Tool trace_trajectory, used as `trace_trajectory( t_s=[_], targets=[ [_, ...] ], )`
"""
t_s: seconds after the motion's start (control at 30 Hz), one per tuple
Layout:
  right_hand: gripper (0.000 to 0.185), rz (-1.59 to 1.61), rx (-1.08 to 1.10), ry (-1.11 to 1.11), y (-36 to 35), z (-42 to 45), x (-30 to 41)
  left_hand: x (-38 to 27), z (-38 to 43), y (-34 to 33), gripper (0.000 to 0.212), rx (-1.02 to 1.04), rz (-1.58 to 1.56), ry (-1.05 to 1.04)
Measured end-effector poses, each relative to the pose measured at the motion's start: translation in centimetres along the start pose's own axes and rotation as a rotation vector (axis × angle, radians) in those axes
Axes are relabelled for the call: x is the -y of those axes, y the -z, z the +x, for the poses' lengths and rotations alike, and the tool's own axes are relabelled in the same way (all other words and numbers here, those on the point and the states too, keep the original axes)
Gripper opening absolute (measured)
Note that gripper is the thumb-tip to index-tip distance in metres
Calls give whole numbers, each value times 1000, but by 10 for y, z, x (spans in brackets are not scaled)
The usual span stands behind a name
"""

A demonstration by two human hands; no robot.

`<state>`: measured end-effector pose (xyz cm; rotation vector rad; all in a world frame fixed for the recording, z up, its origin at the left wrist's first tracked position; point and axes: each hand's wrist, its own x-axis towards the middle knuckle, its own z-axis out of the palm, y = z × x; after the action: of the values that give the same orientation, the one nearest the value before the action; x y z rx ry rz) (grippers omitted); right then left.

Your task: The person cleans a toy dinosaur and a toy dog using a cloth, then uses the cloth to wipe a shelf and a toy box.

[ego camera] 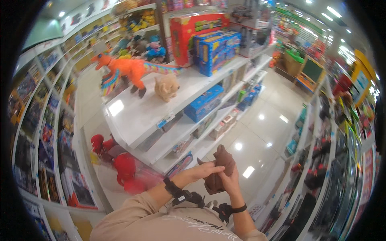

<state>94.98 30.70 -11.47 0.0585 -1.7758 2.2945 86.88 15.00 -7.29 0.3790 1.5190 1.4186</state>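
Observation:
In front of my body, both hands hold a brown toy figure with a smooth surface; its exact kind cannot be told. My left hand reaches across its near side, with the thumb pressed on the middle. Gripping it from the right and below is my right hand. A narrow end of the toy points away from me, a thin pointed part juts out on the left, and a wider end shows beneath my hands. My fingers cover much of its middle.
A white display shelf bears an orange toy dinosaur, a tan plush dog, blue boxes and a red box. Red toys stand by its left end. Stocked shelves line both sides; tiled floor runs between.

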Motion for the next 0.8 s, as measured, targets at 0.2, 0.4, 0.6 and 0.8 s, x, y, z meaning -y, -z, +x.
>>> trace_trajectory(
  t_s=[0.2, 0.4, 0.6, 0.8],
  targets=[
    [61, -248, 63, -141, 31, 74, -53, 28, 6, 55, 47, -334, -11, -212],
    [53, -398, 12, -108, 67, 168, -63, -61, -15, 122, 45, -1446, 456, -607],
    [47, -545, 26, 23, 62, 252, -20, -150, 25, 222, 57, -1911, 821, -760],
    [50, -588, 83, 89, 34, 318, -13, -137, 55, 244, 63, -1722, 751, -627]
  ],
)
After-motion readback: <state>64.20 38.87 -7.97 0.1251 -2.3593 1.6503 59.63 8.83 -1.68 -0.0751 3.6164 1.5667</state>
